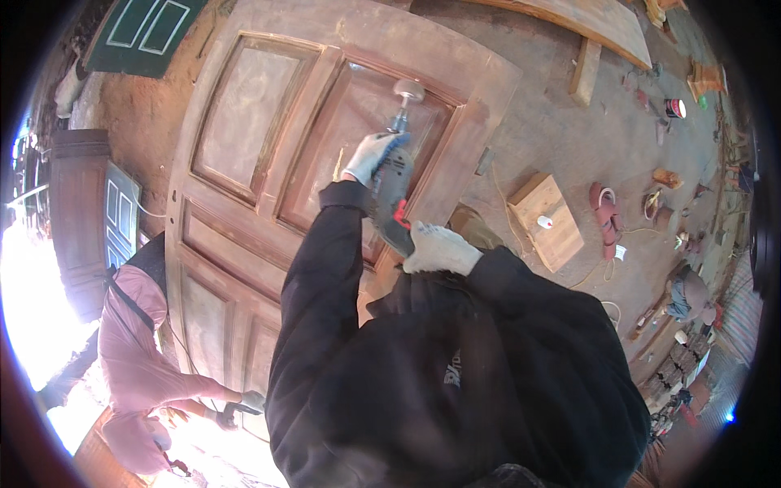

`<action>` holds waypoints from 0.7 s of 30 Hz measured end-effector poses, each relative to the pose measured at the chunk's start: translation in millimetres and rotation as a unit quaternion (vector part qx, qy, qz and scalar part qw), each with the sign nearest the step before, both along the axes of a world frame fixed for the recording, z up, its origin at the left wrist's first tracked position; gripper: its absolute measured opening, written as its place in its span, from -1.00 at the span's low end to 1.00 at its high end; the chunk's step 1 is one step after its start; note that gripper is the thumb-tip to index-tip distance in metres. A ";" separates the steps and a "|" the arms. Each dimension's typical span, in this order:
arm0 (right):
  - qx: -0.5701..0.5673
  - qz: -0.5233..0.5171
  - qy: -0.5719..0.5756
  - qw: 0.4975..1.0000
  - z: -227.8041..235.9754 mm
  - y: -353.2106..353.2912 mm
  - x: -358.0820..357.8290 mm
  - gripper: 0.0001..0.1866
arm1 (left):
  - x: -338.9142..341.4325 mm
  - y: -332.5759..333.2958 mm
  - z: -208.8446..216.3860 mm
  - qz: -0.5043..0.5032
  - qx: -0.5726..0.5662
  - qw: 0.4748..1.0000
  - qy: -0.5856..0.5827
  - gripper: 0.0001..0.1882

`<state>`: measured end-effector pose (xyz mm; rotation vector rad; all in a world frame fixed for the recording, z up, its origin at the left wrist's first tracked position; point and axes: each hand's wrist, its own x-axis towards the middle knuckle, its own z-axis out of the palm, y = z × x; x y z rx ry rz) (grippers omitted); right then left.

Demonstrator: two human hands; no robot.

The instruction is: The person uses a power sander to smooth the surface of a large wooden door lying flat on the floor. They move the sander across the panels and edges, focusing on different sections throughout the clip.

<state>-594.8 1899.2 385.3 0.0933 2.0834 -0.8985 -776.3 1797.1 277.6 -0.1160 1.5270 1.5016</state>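
Observation:
A grey-and-blue power grinder [394, 179] with a red switch is in both my hands, above a brown wooden panel door [480, 69]. My left hand [371, 154], in a white-and-blue work glove, is closed around its front part. At the back end, my gloved right hand [442, 249] grips the body. A round, pale sanding wheel [409, 90] sits on the tool's tip, over the upper right recessed panel [358, 122]. Whether the wheel touches the wood, I cannot tell.
At lower left, a person in pink [134, 350] works on the same door with a dark hand tool. A wooden box [547, 221] and reddish sandals [606, 220] are on the floor to the right. A long plank [602, 28] lies at the far right.

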 end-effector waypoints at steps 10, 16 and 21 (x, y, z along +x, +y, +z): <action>-0.038 0.047 0.073 0.995 -14.2 -7.9 -37.3 -0.46 | -25.1 -30.4 16.2 0.086 -0.031 0.996 0.004 -0.73; -0.065 0.040 0.042 0.996 20.0 -1.0 -58.6 -0.52 | -52.4 -33.3 -1.9 0.084 -0.050 0.995 0.000 -0.75; 0.026 0.041 0.008 0.999 17.3 31.5 8.8 -0.39 | 25.7 12.2 5.6 0.062 0.042 0.996 -0.049 -0.73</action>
